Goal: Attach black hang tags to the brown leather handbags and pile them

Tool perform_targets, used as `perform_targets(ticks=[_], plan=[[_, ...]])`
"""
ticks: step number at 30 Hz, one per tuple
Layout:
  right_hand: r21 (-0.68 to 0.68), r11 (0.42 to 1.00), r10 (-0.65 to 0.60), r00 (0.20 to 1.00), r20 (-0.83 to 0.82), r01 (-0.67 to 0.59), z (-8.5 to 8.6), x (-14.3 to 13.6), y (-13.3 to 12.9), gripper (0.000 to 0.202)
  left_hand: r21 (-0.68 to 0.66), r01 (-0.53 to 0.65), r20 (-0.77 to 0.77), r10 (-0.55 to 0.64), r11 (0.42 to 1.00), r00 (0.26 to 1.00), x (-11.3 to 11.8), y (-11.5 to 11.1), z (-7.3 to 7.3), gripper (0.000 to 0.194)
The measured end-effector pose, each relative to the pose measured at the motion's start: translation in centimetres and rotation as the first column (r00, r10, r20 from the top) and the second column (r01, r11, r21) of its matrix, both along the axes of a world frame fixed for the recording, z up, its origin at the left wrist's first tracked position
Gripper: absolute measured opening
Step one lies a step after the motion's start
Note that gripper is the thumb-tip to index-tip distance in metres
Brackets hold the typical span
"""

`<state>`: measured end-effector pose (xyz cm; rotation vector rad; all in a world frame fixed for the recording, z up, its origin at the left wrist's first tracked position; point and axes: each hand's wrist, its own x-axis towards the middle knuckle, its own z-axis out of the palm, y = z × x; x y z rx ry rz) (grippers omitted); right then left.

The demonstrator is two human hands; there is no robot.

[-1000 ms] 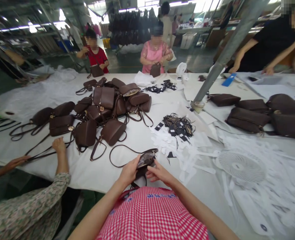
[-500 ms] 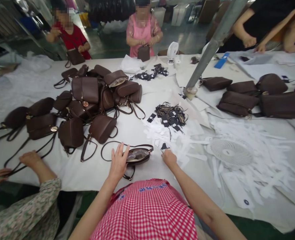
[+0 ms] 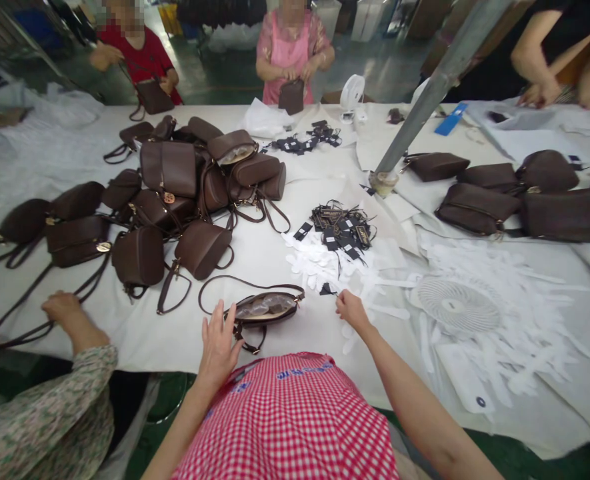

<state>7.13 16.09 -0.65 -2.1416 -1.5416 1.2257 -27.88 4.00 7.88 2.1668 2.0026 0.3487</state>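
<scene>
In front of me a small brown handbag (image 3: 267,307) lies with its mouth open, showing light lining and clear plastic inside. Its strap loops out behind it. My left hand (image 3: 219,347) is at the bag's left end, fingers spread; whether the fingertips touch it I cannot tell. To the right of the bag, my right hand (image 3: 353,311) is closed in a pinch on the cord of a small black hang tag (image 3: 327,289). The tag dangles just left of the fingertips. Beyond it lies a pile of black hang tags (image 3: 342,230).
Brown handbags (image 3: 169,167) are heaped at left; more bags (image 3: 565,213) lie at right. White strips (image 3: 539,320) surround a white fan (image 3: 457,303). A grey pole (image 3: 435,87) rises from the table. At left, a co-worker's hand (image 3: 67,313) holds straps. Other people stand across the table.
My left hand has drawn back to the left from over the bag, uncovering more of its opening. My right hand has shifted slightly right, and the view has tilted a little.
</scene>
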Motion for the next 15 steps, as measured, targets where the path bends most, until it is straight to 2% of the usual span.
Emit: perform_targets(ticks=[3,6,9,12,15], plan=[[0.006,0.999,-0.046,0.991,-0.122,0.047,0.3,-1.8,-0.1,0.004,0.025,-0.009,0.019,0.009,1.000,1.000,-0.1,-0.2,0.5,0.073],[0.052,0.994,-0.077,0.967,-0.243,0.092,1.9,-2.0,0.1,0.011,0.086,-0.034,0.041,0.031,0.996,0.999,-0.5,-0.8,1.2,0.066],[0.130,0.969,-0.129,0.879,-0.459,0.210,5.0,0.2,0.7,0.026,0.124,-0.094,0.081,0.084,0.988,0.993,-1.1,-1.7,1.7,0.061],[0.138,0.939,-0.169,0.773,-0.612,0.315,8.7,2.5,1.3,0.034,0.124,-0.124,0.134,0.107,0.984,0.985,-1.6,-2.5,1.9,0.055],[0.157,0.941,-0.125,0.738,-0.663,0.300,11.7,3.0,1.3,0.038,0.125,-0.106,0.200,0.080,0.987,0.977,-1.7,-2.7,2.1,0.049]])
